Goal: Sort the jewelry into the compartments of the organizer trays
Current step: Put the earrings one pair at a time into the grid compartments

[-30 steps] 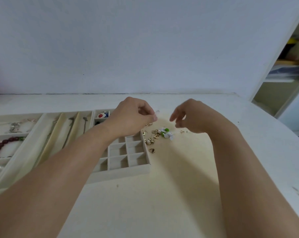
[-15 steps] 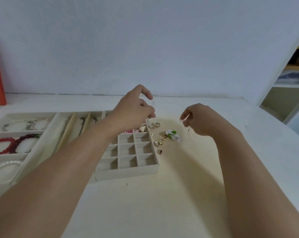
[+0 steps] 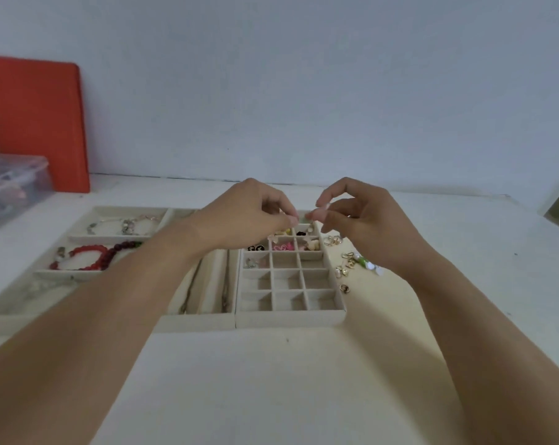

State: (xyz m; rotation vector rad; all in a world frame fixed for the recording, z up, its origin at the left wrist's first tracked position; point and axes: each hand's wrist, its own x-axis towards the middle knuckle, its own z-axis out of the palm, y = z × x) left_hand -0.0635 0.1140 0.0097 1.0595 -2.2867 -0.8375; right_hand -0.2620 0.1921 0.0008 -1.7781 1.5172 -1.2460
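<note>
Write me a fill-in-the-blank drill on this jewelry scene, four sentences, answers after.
1. The red bracelet lies in the ____ tray.
2. Loose earrings lie on the table to the ____ of the grid tray.
3. The grid tray's nearest row holds ____.
4. The board leaning on the wall is ____.

Answers: left; right; nothing; orange

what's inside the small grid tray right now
In the grid tray, the far cells hold small pieces, one pink and one black-and-white. The near cells look empty. The left hand and right hand cover the farthest row.
</note>
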